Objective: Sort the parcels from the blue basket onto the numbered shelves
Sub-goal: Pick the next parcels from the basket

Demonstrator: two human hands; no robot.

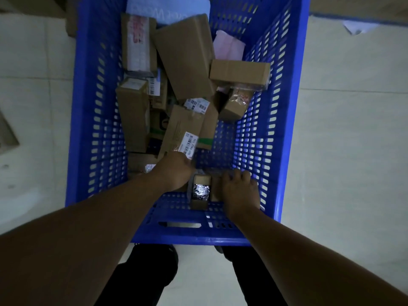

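The blue basket (pixel 293 120) stands on the floor below me, filled with several cardboard parcels. Both my arms reach into its near end. My left hand (pixel 174 172) is curled around the near end of a long brown labelled box (pixel 178 129) with a barcode sticker; its fingers are hidden under the box. My right hand (pixel 239 191) lies with fingers spread on a low parcel by the near right wall, gripping nothing that I can see. Between the hands stands a small box (pixel 199 192) wrapped in shiny tape. No numbered shelf is in view.
Further in lie a large tilted carton (pixel 185 56), a box with red print (pixel 138 43), a carton (pixel 239 72) by the right wall, a pink bag (pixel 228 46) and a pale blue mailer (pixel 167 7). Pale tiled floor (pixel 353 140) surrounds the basket. My dark trouser legs (pixel 150 274) stand at its near edge.
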